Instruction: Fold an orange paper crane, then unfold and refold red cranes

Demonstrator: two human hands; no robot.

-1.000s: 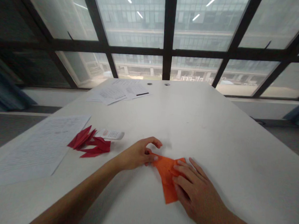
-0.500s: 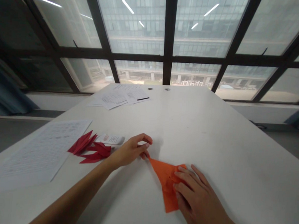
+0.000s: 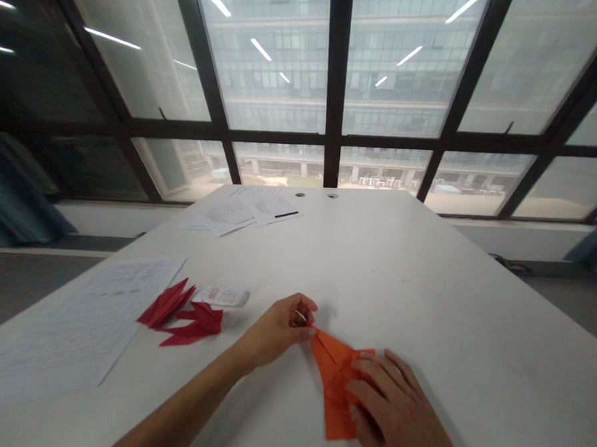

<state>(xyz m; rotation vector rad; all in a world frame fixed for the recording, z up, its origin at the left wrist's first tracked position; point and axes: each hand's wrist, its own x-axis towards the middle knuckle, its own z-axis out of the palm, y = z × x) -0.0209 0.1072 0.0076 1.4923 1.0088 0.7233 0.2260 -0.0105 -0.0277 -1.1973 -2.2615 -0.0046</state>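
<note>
A creased sheet of orange paper point(image 3: 337, 379) lies on the white table between my hands. My left hand point(image 3: 286, 326) pinches its pointed far-left corner between thumb and fingers. Spread over the paper's right side, my right hand point(image 3: 394, 405) lies with its fingers stretched out, pressing it to the table and hiding part of it. To the left of my left hand are folded red paper pieces point(image 3: 193, 325), one point(image 3: 168, 305) overlapping a printed sheet.
Behind the red pieces lies a white remote control point(image 3: 222, 295). A large sheet with writing point(image 3: 73, 325) covers the table's left side. More printed papers point(image 3: 239, 214) lie at the far end of the white table point(image 3: 425, 290), before the windows.
The camera view has tilted up a little, so everything sits lower. My left hand has moved slightly right and now pinches the orange corner more fully. My right hand stays on the paper.
</note>
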